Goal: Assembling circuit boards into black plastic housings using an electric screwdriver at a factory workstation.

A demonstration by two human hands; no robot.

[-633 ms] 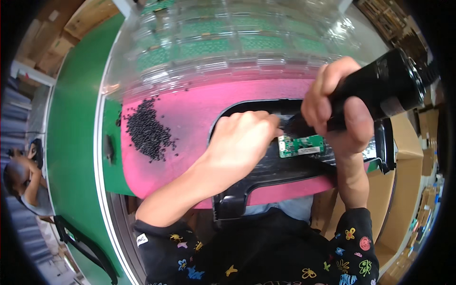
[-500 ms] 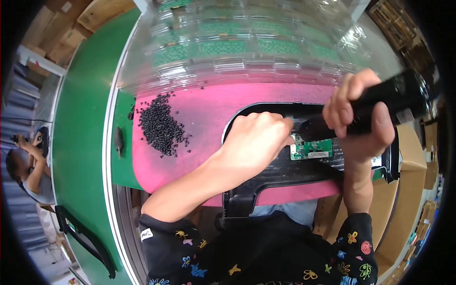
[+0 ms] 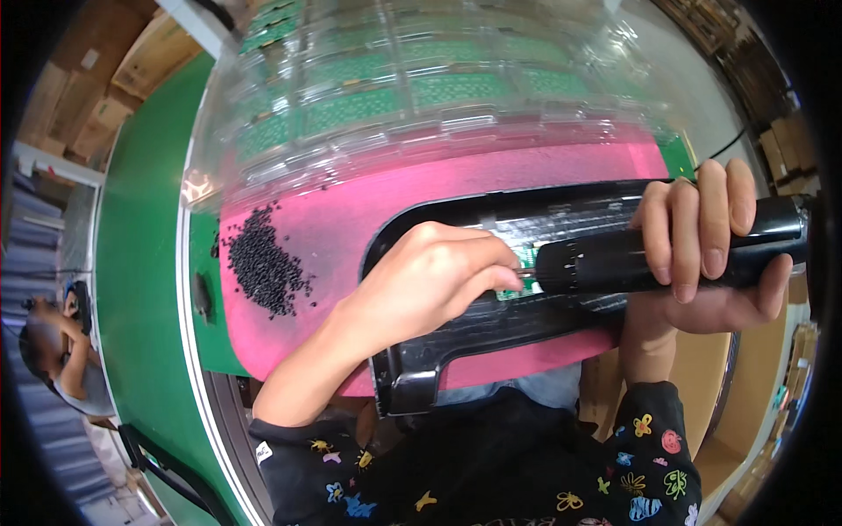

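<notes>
My right hand (image 3: 706, 237) is wrapped round a black electric screwdriver (image 3: 605, 261), held almost level with its bit pointing left. At the tip of the bit, my left hand (image 3: 438, 272) has thumb and forefinger pinched together; what they hold, if anything, is too small to make out. Both hands are over a long black plastic housing (image 3: 456, 210) with a raised rim. A green circuit board (image 3: 507, 294) lies inside the housing, mostly covered by the screwdriver and my left fingers.
A heap of small black screws (image 3: 263, 267) lies on the pink mat (image 3: 333, 237) at left. Clear plastic trays (image 3: 412, 96) with green boards stand behind. A dark tool (image 3: 203, 295) lies on the green table (image 3: 140, 228). A cardboard box (image 3: 702, 377) is at right; another person (image 3: 70, 355) sits far left.
The screwdriver has swung down to nearly level, bringing its bit to my left fingertips. My right hand has turned with it. The whole view has shifted somewhat.
</notes>
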